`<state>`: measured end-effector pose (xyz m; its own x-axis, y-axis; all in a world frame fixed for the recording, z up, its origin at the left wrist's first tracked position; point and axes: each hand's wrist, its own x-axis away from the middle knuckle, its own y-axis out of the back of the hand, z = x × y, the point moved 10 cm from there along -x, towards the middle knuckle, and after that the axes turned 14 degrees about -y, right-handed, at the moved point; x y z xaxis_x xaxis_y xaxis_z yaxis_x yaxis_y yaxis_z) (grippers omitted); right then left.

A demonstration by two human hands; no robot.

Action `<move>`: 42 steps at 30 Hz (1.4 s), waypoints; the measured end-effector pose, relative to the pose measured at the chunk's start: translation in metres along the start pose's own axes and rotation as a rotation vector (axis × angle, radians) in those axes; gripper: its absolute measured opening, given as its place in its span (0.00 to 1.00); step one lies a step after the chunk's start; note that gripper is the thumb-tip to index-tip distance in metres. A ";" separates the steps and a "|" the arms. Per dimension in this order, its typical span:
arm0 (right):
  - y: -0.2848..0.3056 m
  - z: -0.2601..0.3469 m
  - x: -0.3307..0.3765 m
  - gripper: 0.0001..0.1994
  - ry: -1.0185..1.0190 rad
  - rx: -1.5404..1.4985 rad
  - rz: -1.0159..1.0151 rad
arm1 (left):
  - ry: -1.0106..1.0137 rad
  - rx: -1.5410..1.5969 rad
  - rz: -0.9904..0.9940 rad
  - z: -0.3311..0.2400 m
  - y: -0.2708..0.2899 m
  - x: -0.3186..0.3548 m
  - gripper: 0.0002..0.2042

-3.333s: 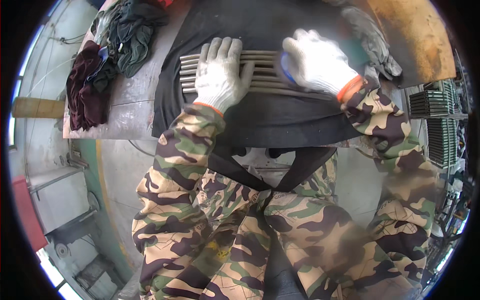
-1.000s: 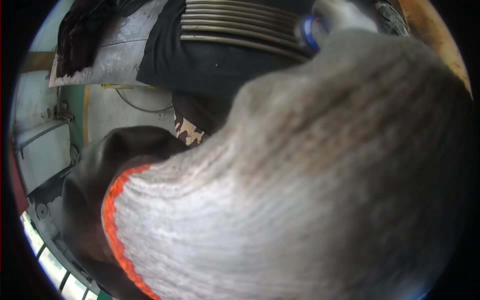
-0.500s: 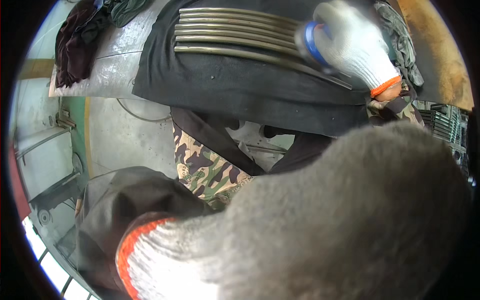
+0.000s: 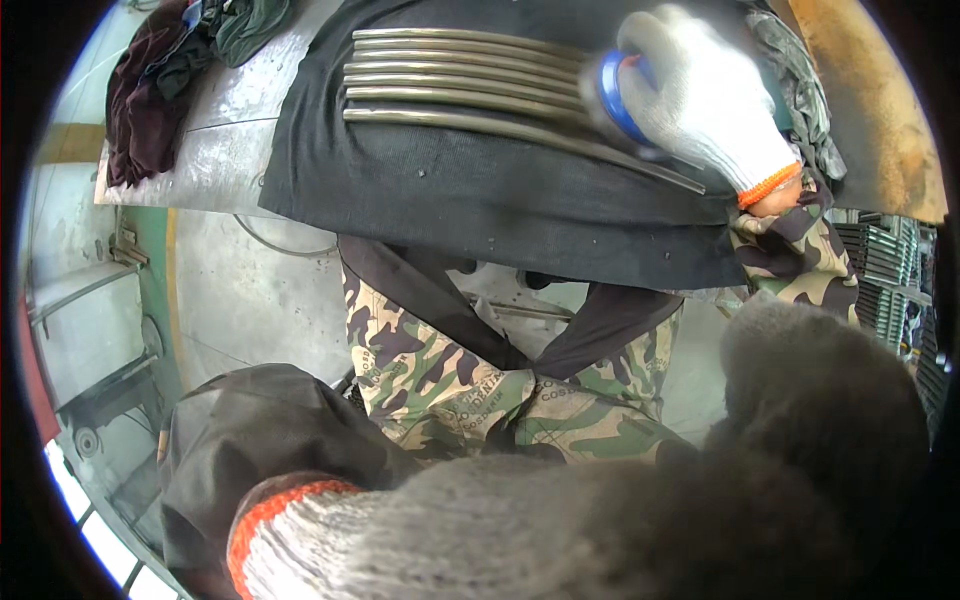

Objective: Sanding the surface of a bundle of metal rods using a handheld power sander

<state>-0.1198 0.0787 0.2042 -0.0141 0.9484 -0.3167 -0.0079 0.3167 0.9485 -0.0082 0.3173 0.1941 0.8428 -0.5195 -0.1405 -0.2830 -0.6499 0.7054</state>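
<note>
My right hand (image 4: 695, 95), in a white knitted glove with an orange cuff, is closed round a round, blue-rimmed thing (image 4: 621, 98) whose exact kind is blurred. It presses over the right part of several slim metal rods (image 4: 460, 97), which lie side by side on a black cloth (image 4: 450, 195). The nearest rod sticks out past the hand at the lower right. Very close to the camera, my left hand (image 4: 640, 520) in a similar glove reaches across the bottom of the view. Its fingers are dark and smeared, so what they do is hidden.
A metal table (image 4: 225, 130) carries the black cloth, with dark rags (image 4: 150, 100) at its far left. Crumpled grey cloth (image 4: 800, 90) lies right of my right hand, beside a brownish board (image 4: 875, 100). Stacked metal parts (image 4: 880, 270) stand low at the right.
My left hand has dropped lower in view, uncovering my camouflage-clad lap. My right hand stays on the rods with the blue-rimmed thing, shifted slightly left. The whole view has tilted a little.
</note>
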 end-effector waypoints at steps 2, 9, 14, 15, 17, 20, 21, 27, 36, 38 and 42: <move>-0.017 -0.009 0.002 0.09 0.017 -0.017 0.004 | 0.002 0.012 -0.001 -0.001 -0.002 0.000 0.14; -0.007 -0.016 0.006 0.08 0.059 -0.032 -0.072 | -0.010 0.037 0.005 -0.004 -0.004 -0.003 0.15; 0.009 0.002 0.002 0.08 0.020 -0.035 -0.015 | -0.007 0.051 0.017 -0.005 -0.003 -0.003 0.16; 0.008 0.002 0.002 0.08 0.025 -0.024 -0.016 | -0.008 0.059 0.014 -0.004 -0.003 -0.006 0.16; -0.002 -0.014 0.007 0.07 0.051 -0.043 -0.045 | -0.020 0.069 0.016 -0.006 -0.006 -0.008 0.16; 0.009 -0.006 0.008 0.07 0.054 -0.043 -0.048 | -0.036 0.093 0.021 -0.011 -0.009 -0.010 0.17; 0.011 0.003 0.007 0.07 0.047 -0.027 -0.024 | -0.038 0.106 0.023 -0.014 -0.011 -0.007 0.17; -0.003 0.001 0.004 0.08 -0.010 -0.035 -0.001 | 0.005 0.114 0.034 -0.006 -0.001 0.006 0.18; -0.036 -0.023 0.006 0.14 -0.115 0.028 0.192 | 0.694 -0.763 -0.462 0.132 0.121 0.127 0.32; -0.020 -0.009 0.001 0.09 -0.090 0.008 0.110 | 0.667 -0.929 -0.572 0.159 0.128 0.156 0.36; -0.009 -0.021 0.012 0.09 -0.110 0.041 0.121 | 0.736 -1.044 -0.636 0.200 0.139 0.154 0.32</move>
<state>-0.1413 0.0872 0.1921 0.0971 0.9750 -0.2001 0.0281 0.1983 0.9797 -0.0097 0.0358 0.1313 0.8295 0.3122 -0.4632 0.4159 0.2083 0.8852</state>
